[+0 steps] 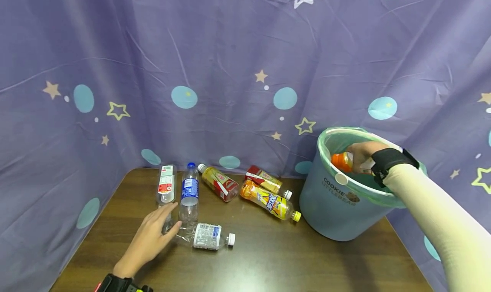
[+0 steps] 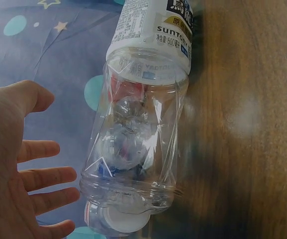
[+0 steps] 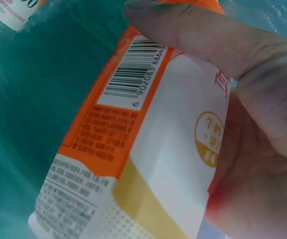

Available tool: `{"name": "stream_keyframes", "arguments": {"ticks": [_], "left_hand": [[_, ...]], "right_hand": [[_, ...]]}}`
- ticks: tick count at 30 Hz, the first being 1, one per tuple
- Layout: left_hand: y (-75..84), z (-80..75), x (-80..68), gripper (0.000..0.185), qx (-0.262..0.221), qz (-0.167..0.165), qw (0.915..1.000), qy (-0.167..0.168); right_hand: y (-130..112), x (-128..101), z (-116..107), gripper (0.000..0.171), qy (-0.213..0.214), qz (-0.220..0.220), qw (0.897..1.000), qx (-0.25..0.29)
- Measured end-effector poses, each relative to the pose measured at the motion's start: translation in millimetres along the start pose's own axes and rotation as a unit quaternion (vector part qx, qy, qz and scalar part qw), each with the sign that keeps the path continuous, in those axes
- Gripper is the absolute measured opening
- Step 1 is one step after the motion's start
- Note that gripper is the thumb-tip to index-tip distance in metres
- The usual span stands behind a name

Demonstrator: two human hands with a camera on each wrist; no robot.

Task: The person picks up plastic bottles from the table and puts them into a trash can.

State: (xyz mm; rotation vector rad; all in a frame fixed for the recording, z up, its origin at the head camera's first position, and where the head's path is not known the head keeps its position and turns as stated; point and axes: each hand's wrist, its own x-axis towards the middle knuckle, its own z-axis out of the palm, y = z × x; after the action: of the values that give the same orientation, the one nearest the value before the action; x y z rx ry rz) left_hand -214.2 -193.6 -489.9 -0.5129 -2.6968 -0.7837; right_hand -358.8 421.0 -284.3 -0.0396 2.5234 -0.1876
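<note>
Inside the mouth of a blue bin [image 1: 333,215], my right hand [image 1: 364,152] grips an orange and white drink bottle [image 3: 148,124]; its barcode side faces the right wrist camera. My left hand [image 1: 151,234] hovers over the table's left part, fingers spread and holding nothing. Beside it lies a clear bottle with a white label [image 1: 207,236] and white cap, its base toward the hand. In the left wrist view that clear bottle [image 2: 133,129] is apart from the fingers. Just beyond the left hand are a bottle with a red and white label [image 1: 166,181] and a blue-capped bottle [image 1: 189,189].
Two red and yellow labelled bottles, one with its cap to the left [image 1: 219,183] and one with its cap to the right [image 1: 264,181], lie at the back. A yellow drink bottle [image 1: 270,201] lies before them. A green liner [image 3: 29,134] lines the bin, with another bottle [image 3: 14,12] inside.
</note>
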Motion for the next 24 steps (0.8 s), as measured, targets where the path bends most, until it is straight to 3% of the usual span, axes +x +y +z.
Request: {"name": "stream_keyframes", "arguments": {"ticks": [6,14,24], "left_hand": [[0.0,0.1,-1.6,0.058,-0.003,-0.004,1.0,-0.002],[-0.2,7.1,-6.7,0.056,-0.002,0.011,0.9997,0.023],[-1.0,10.4,-2.7,0.057,0.0,0.024,0.9991,0.035]], "right_hand": [[-4,1,2,0.081,0.007,0.006,1.0,0.001],[-6,2,6,0.095,0.034,0.009,0.998,-0.051],[-3,-4,7,0.077,0.053,-0.015,0.997,-0.055]]}}
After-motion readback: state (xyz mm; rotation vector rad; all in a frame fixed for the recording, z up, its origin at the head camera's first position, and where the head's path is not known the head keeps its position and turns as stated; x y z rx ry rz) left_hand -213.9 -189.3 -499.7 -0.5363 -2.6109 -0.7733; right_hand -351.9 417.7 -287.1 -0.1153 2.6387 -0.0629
